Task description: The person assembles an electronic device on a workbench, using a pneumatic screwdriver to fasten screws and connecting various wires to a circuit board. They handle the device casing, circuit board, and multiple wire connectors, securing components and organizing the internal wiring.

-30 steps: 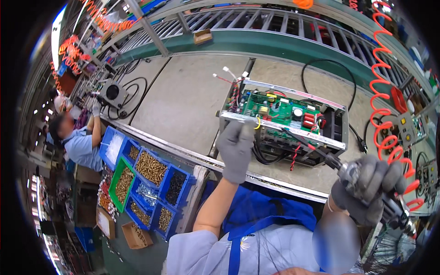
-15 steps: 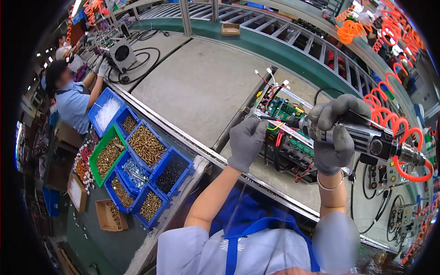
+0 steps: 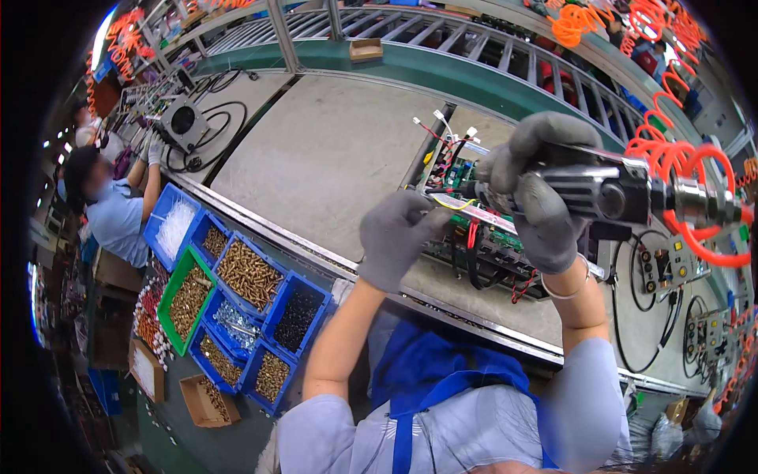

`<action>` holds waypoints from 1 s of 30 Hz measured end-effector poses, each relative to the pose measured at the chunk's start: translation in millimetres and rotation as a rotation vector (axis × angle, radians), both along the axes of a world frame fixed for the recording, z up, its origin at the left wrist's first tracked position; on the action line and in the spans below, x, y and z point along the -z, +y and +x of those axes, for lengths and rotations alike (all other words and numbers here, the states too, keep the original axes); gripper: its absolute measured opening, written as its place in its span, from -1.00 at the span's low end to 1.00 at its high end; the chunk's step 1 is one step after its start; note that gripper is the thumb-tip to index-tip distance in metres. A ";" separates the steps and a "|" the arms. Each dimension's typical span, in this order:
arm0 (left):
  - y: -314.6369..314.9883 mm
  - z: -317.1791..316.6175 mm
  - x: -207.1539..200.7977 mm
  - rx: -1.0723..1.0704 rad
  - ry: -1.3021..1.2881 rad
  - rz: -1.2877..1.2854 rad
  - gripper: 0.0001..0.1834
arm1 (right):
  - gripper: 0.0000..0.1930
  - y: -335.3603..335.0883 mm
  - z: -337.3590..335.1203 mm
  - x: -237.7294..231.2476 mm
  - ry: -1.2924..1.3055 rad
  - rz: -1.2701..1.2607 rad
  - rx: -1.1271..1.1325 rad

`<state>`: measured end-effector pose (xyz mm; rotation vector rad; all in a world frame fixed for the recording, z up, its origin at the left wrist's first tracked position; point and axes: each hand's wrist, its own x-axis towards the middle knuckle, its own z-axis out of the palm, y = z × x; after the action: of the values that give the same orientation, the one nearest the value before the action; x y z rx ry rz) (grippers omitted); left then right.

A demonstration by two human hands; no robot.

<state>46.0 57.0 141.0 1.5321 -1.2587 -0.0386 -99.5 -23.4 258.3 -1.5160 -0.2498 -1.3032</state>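
Observation:
My gloved right hand (image 3: pixel 545 209) is wrapped around a black and silver air screwdriver (image 3: pixel 604 189), held almost level with its bit pointing left. The bit's tip reaches the left end of an open electronics unit (image 3: pixel 493 257) with green circuit boards, a metal rail and loose wires. Beside that tip is my gloved left hand (image 3: pixel 395 241), its thumb and forefinger drawn together at the rail's end; whatever lies between them is hidden. A yellow wire (image 3: pixel 454 205) crosses the rail under the bit.
Blue bins (image 3: pixel 296 312) and a green bin (image 3: pixel 188 300) of screws and small hardware stand left. Behind the bench (image 3: pixel 308 142) runs a roller conveyor (image 3: pixel 466 39). A red coiled hose (image 3: pixel 703 253) trails from the screwdriver. A co-worker (image 3: pixel 110 205) works far left.
The view has shifted a little. Both hands and the screwdriver have moved slightly left, and the tool appears larger. The bit stays near the unit's left end.

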 end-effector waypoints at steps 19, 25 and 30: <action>-48.0 65.3 -20.7 0.573 -0.234 0.327 -0.65 | -0.71 -19.6 61.6 -51.9 0.281 0.058 0.247; -46.8 61.2 -28.0 0.605 -0.088 0.459 -0.71 | -0.82 -28.4 64.9 -49.6 0.332 -0.057 0.325; -42.5 55.0 -34.2 0.638 0.339 0.434 -0.82 | -0.84 -25.8 77.6 -51.7 0.259 0.007 0.286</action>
<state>100.9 14.5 175.1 1.3329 -1.4650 -0.9976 -21.9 -49.3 310.1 -1.7411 0.1433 -1.3058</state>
